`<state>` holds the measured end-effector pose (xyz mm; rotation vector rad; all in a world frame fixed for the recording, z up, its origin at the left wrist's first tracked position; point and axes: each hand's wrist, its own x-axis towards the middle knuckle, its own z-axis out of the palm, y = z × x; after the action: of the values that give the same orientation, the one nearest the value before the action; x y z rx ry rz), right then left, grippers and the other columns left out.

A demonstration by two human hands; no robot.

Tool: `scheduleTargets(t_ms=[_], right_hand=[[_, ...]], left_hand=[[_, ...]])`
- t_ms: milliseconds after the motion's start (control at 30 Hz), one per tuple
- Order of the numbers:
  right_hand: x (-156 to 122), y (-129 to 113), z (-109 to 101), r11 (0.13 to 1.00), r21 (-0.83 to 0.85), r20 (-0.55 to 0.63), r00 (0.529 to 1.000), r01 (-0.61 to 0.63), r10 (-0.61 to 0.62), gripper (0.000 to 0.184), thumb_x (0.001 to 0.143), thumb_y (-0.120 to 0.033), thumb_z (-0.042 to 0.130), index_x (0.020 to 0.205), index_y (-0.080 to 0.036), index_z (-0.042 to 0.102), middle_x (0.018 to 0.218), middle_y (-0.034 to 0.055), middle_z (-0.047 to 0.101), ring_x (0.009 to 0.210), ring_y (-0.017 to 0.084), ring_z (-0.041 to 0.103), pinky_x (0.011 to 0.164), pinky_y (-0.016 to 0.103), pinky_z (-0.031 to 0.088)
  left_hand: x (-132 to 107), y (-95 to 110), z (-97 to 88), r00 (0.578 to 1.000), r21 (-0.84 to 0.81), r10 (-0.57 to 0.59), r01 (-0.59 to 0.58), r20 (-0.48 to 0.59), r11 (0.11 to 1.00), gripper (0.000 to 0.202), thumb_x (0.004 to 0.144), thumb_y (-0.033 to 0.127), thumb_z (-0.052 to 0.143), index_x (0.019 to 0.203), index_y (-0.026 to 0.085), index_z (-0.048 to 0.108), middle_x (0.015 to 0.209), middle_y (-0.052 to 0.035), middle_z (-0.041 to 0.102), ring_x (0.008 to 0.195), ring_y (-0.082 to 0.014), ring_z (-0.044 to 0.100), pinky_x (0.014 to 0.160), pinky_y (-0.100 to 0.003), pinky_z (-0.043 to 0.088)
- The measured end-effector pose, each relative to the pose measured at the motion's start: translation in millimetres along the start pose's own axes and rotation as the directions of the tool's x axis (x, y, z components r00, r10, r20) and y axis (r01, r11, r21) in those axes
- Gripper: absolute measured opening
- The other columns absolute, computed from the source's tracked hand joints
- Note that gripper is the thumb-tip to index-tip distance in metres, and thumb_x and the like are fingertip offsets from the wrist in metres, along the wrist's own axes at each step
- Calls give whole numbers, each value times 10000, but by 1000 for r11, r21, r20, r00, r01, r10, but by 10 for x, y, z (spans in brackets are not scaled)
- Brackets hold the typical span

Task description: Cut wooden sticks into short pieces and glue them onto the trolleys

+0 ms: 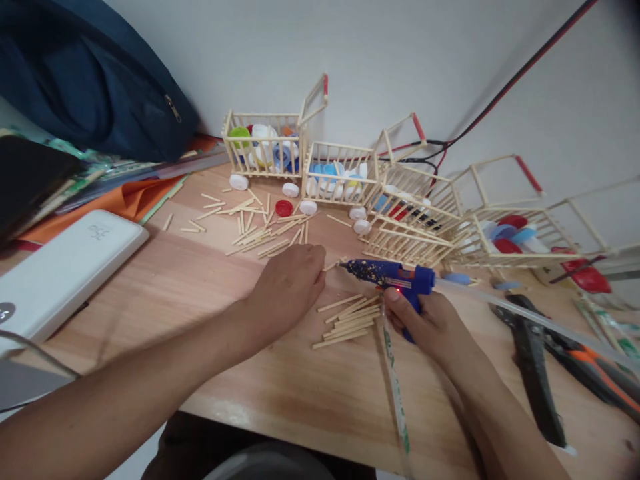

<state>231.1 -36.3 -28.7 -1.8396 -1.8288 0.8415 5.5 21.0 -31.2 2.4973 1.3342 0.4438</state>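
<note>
My right hand point(434, 325) grips a blue hot glue gun point(391, 274), whose nozzle points left toward a thin wooden stick point(331, 265). My left hand point(291, 283) is closed, pinching that stick just in front of the nozzle. Below the gun lies a small pile of cut sticks point(349, 321). More loose sticks point(260, 230) are scattered behind my left hand, with a red bottle cap point(283, 208) among them.
Several stick-built carts point(340, 175) filled with bottle caps line the wall. Pliers point(537, 363) and orange-handled cutters point(597, 367) lie at right. A white box point(60, 267), orange paper and a dark blue bag point(95, 80) sit at left. A red-black cable point(500, 93) runs up the wall.
</note>
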Motion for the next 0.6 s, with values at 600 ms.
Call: scheduleTargets(t_ms=[600], right_hand=[[-14, -44, 27, 1000, -3, -58, 998, 1, -2, 520, 881, -610, 397, 647, -179, 572, 474, -7, 489, 460, 133, 450, 453, 252, 340]], left_hand=[[-1, 0, -6, 1000, 1, 1, -1, 10, 1000, 126, 855, 151, 426, 807, 168, 542, 789, -54, 601, 777, -202, 557, 665, -314, 409]])
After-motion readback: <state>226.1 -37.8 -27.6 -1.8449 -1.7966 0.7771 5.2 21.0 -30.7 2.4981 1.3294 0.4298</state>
